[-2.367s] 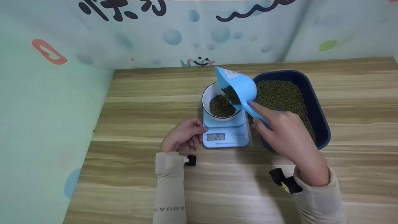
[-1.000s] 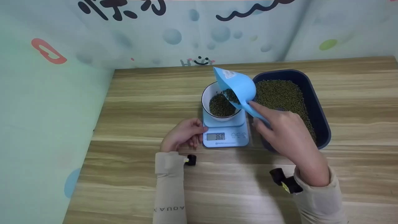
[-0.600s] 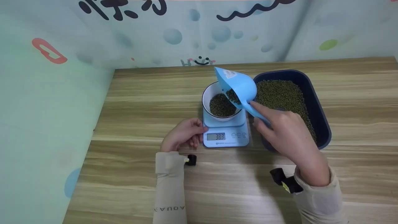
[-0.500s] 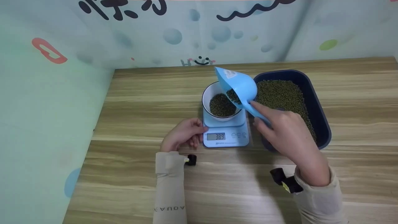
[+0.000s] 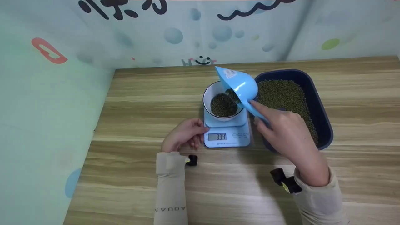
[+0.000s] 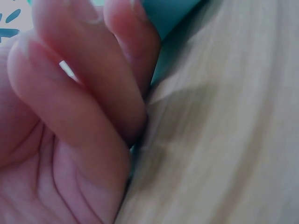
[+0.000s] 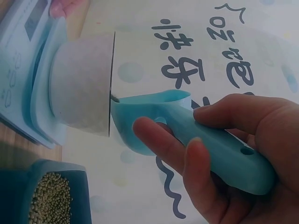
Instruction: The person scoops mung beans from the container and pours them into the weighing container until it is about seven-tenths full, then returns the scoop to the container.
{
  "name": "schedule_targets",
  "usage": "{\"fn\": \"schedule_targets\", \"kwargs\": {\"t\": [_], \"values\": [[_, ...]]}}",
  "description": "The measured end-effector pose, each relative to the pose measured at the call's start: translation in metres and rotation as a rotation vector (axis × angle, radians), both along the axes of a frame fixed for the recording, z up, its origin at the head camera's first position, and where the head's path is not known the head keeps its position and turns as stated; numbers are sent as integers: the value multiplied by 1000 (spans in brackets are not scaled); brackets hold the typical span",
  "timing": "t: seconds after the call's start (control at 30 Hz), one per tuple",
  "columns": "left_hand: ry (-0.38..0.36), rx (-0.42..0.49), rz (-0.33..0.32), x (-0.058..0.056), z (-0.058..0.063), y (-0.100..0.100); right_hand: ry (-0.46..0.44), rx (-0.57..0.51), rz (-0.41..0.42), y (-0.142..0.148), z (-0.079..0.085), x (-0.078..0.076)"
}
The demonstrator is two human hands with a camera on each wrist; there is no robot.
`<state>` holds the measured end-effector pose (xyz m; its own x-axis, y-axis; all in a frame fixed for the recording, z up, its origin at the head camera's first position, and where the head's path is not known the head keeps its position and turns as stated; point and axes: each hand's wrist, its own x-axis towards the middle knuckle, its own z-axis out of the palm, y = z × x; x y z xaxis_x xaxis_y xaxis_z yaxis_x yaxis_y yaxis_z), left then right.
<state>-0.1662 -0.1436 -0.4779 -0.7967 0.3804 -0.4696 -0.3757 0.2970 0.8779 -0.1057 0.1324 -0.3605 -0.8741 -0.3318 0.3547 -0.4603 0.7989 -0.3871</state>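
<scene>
My right hand (image 5: 289,136) grips the handle of a light-blue scoop (image 5: 247,86), index finger stretched along it. The scoop is tipped left over a dark-rimmed white bowl (image 5: 214,90), its lip above the opening. Small green beans, like mung beans (image 5: 222,106), lie in the bowl; more sit in the scoop's mouth. The bowl stands on a light-blue kitchen scale (image 5: 229,142) whose display seems to read 39.4. My left hand (image 5: 184,134) holds the scale's left edge, thumb on it; the other fingers curl against the tabletop in the left wrist view.
A dark-blue tub (image 5: 325,131) of the same beans stands right of the scale, partly beneath my right hand. The wooden table (image 5: 140,103) ends at a printed curtain (image 5: 187,28) at the back and left. Black wrist cameras (image 5: 286,181) sit on the sleeves.
The scale's reading has climbed from about 25 through 36.0 and 38.9 to 39.4. Beans have slid from the tipped scoop into the bowl. Both hands have hardly moved.
</scene>
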Motion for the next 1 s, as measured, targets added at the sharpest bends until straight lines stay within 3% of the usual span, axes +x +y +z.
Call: {"fn": "schedule_targets", "kwargs": {"t": [0.5, 1.0], "values": [[27, -10, -12, -1, -2, 0, 45, 1, 12, -1, -2, 1], [7, -12, -4, -1, -1, 0, 23, -36, 2, -1, -1, 1]]}}
